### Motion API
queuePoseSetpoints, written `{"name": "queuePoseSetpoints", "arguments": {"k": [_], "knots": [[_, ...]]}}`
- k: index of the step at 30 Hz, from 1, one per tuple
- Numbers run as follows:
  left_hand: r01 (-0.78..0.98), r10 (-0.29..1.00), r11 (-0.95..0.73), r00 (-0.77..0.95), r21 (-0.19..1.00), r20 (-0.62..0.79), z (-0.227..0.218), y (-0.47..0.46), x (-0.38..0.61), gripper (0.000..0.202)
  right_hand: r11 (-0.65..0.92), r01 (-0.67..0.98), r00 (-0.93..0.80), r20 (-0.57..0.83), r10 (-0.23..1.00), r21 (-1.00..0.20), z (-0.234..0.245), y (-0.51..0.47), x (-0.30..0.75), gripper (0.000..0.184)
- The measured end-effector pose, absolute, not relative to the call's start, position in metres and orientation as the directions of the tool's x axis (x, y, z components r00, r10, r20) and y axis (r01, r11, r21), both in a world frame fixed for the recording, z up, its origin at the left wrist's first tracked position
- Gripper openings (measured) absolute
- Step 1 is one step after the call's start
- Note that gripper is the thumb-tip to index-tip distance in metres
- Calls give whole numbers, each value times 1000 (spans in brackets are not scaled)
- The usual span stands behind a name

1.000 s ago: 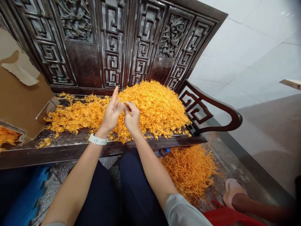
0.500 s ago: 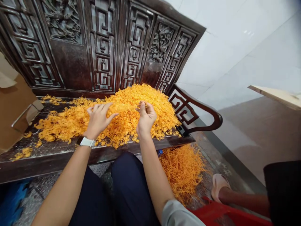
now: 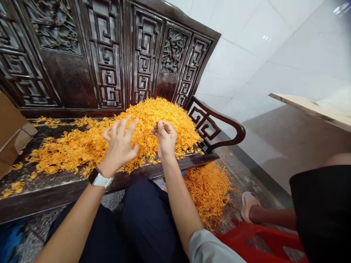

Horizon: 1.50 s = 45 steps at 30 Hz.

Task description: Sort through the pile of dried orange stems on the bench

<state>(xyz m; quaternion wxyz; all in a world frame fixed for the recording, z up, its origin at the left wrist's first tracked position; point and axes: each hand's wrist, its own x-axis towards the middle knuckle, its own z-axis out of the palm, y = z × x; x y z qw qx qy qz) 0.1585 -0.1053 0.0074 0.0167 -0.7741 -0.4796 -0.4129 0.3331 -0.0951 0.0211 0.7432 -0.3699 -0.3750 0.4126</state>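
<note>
Basically, box is cut off at frame edge, left hand blurs over orange pile, grip spread apart, right hand has grip pinched together, contents unreadable.

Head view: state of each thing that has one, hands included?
Left hand, open, fingers spread.
Right hand, fingers curled toward thumb; grip unclear.
Yellow-orange frilly pieces, loose, heaped higher toward the armrest.
Orange strands, loose, tangled, heaped.
Wristwatch, strapped on.
Carved wooden bench, upright, partly covered.
Cardboard box, partly out of view; open or shut unclear.
</note>
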Motion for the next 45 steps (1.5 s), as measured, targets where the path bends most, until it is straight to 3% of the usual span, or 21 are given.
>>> {"name": "queuePoseSetpoints", "arguments": {"k": [3,6,8,10,14,16,18,20,22,23,24,26,28,30,33,37,40,45], "knots": [[693,717,-612,283,382,637,6,-119,186,83,339,-355,281,246,928,-871,25,-105,326,29],[657,771,-559,190,506,607,-5,-115,195,43,342,-268,164,307,937,-901,24,-110,324,27],[644,789,-545,176,537,589,-12,-106,191,33,372,-160,106,359,927,-914,20,-108,329,29],[590,789,-565,183,576,587,-14,-99,184,35,409,-55,162,396,904,-911,15,-104,335,30],[324,841,-534,105,781,531,-15,-82,174,32,470,145,295,491,820,-871,14,-120,339,24],[178,879,-473,31,863,475,-21,-67,170,27,541,266,136,587,798,-798,24,-150,334,20],[33,922,-370,-115,929,371,-28,-51,161,26,651,264,-118,646,754,-711,42,-188,333,14],[-65,930,-298,-244,952,274,-33,-37,149,28,722,88,-368,651,664,-687,61,-216,342,12],[-76,914,-327,-276,942,295,-33,-32,138,30,699,-125,-616,607,502,-704,76,-218,360,11],[-64,901,-365,-273,929,336,-31,-32,135,31,665,-185,-659,594,462,-723,80,-210,370,16],[-44,884,-403,-278,914,377,-29,-35,133,33,631,-202,-646,586,489,-749,81,-195,381,30],[15,846,-452,-310,892,434,-24,-44,135,38,553,-82,-340,545,766,-829,75,-159,399,62],[39,831,-458,-335,888,444,-19,-54,142,41,395,33,27,396,918,-918,62,-126,406,65],[-35,860,-435,-312,900,403,-15,-62,150,42,298,139,183,320,930,-944,44,-109,400,59],[-215,914,-388,-215,896,344,-11,-70,160,46,325,325,61,362,930,-888,22,-109,373,54],[-337,932,-362,-112,869,345,-8,-73,165,47,450,391,-187,410,893,-803,16,-112,335,44],[-352,927,-375,-110,858,359,-6,-70,162,48,554,428,-238,502,832,-714,18,-104,319,30],[-257,900,-437,-124,862,419,-5,-64,155,49,675,568,-293,651,700,-470,22,-114,310,33]]}}
